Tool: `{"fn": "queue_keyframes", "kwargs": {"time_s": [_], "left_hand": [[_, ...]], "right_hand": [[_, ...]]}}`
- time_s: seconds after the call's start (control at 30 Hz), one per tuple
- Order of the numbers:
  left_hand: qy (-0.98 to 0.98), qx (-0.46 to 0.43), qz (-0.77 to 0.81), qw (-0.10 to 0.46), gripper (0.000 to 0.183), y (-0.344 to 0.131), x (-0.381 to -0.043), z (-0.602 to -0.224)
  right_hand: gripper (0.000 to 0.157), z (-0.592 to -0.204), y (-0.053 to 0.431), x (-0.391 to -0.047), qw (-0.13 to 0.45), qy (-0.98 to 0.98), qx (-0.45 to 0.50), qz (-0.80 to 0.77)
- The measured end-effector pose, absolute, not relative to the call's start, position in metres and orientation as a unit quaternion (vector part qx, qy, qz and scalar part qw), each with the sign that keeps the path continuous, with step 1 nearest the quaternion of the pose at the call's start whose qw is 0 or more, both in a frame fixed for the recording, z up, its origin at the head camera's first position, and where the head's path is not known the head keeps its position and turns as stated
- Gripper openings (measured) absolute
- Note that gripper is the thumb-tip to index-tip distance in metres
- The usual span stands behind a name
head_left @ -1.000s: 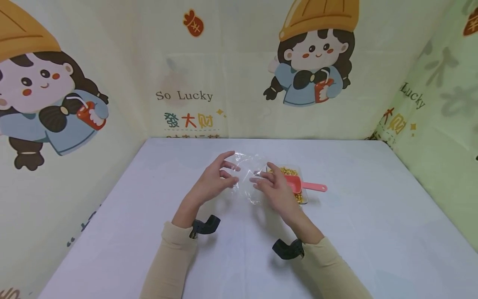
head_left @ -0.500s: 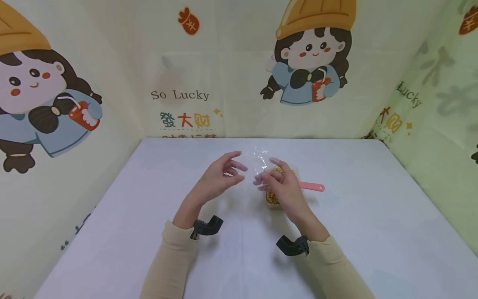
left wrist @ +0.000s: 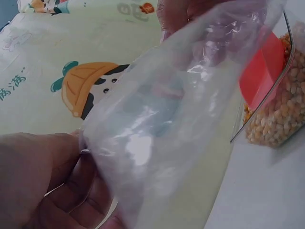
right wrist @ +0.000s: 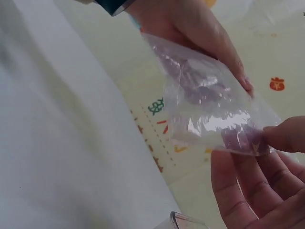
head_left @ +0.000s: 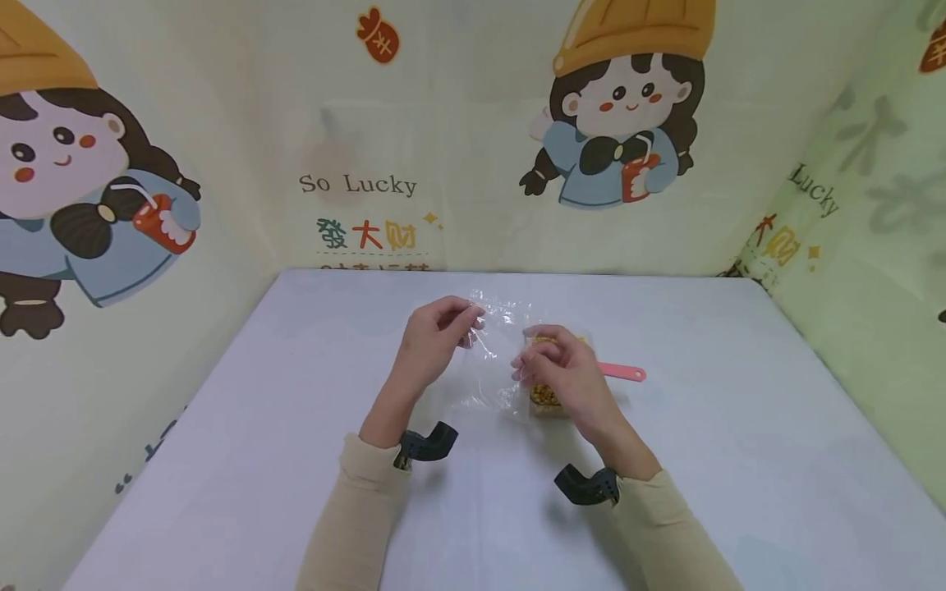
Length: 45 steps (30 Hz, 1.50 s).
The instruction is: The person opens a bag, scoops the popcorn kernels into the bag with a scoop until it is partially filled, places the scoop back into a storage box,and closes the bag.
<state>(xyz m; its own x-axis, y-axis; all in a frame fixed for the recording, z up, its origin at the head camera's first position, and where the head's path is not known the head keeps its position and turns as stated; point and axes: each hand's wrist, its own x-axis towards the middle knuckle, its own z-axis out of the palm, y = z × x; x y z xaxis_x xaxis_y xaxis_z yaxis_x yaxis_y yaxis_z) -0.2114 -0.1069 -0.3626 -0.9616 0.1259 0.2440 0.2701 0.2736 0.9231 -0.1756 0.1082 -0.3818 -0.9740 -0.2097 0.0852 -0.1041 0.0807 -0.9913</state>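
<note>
You seem to be opening the thin, clear plastic bag [head_left: 493,361], held up left of the clear plastic box [head_left: 548,412] of yellow corn kernels [left wrist: 281,107]. Your left hand [head_left: 430,343] and right hand [head_left: 572,373] pinch its opposite sides between the fingers. Its mouth is hard to make out; next, parting the layers looks needed.

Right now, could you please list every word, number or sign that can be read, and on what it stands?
"So Lucky": back cloth.
"發大财": back cloth, below it.
"Lucky": right-hand cloth.
"财": right-hand cloth, below "Lucky".
"¥"-like sign: red pouch print, back cloth.
Too unclear to read: the row at the table edge; marks on the left cloth.
None seen on the clear bag or container.
</note>
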Motion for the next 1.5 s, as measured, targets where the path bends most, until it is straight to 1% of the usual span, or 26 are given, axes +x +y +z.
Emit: {"fn": "queue_keyframes", "kwargs": {"time_s": [0.07,0.17,0.3,0.37,0.5,0.6,0.67,0.73,0.8,0.93,1.0,1.23,1.4,1.5], "left_hand": [[-0.793,-0.135,-0.590,0.066,0.019,-0.107,-0.212,-0.362],[-0.798,-0.158,-0.580,0.049,0.017,-0.107,-0.211,-0.361],[-0.803,-0.192,-0.564,0.002,0.013,-0.105,-0.207,-0.361],[-0.800,-0.198,-0.566,-0.014,0.014,-0.104,-0.206,-0.361],[-0.795,-0.200,-0.570,-0.060,0.022,-0.104,-0.203,-0.361],[-0.804,-0.220,-0.541,-0.108,0.030,-0.102,-0.203,-0.363],[-0.814,-0.239,-0.514,-0.128,0.033,-0.103,-0.203,-0.365],[-0.819,-0.252,-0.497,-0.136,0.034,-0.103,-0.203,-0.367],[-0.821,-0.257,-0.489,-0.143,0.031,-0.105,-0.203,-0.368],[-0.821,-0.261,-0.478,-0.170,0.019,-0.110,-0.203,-0.367],[-0.819,-0.263,-0.476,-0.182,0.016,-0.112,-0.202,-0.366],[-0.817,-0.263,-0.481,-0.180,0.016,-0.119,-0.204,-0.366],[-0.828,-0.248,-0.471,-0.179,0.010,-0.125,-0.204,-0.367],[-0.838,-0.245,-0.451,-0.185,0.009,-0.127,-0.204,-0.365]], "right_hand": [[0.029,-0.381,0.109,-0.176,0.043,0.735,-0.109,-0.667],[0.029,-0.380,0.110,-0.176,0.048,0.737,-0.098,-0.667],[0.039,-0.379,0.113,-0.175,0.042,0.745,-0.059,-0.664],[0.042,-0.377,0.114,-0.174,0.034,0.745,-0.049,-0.664],[0.043,-0.374,0.118,-0.172,0.016,0.738,-0.048,-0.673],[0.046,-0.372,0.121,-0.170,0.005,0.732,-0.046,-0.679],[0.047,-0.372,0.122,-0.170,-0.003,0.732,-0.046,-0.679],[0.046,-0.372,0.123,-0.169,-0.013,0.732,-0.052,-0.679],[0.044,-0.372,0.124,-0.170,-0.026,0.726,-0.063,-0.685],[0.040,-0.371,0.128,-0.171,-0.043,0.704,-0.082,-0.704],[0.039,-0.371,0.130,-0.171,-0.046,0.699,-0.083,-0.709],[0.039,-0.367,0.137,-0.171,-0.060,0.701,-0.054,-0.709],[0.039,-0.365,0.140,-0.171,-0.067,0.690,-0.060,-0.718],[0.035,-0.364,0.142,-0.171,-0.073,0.688,-0.056,-0.720]]}}
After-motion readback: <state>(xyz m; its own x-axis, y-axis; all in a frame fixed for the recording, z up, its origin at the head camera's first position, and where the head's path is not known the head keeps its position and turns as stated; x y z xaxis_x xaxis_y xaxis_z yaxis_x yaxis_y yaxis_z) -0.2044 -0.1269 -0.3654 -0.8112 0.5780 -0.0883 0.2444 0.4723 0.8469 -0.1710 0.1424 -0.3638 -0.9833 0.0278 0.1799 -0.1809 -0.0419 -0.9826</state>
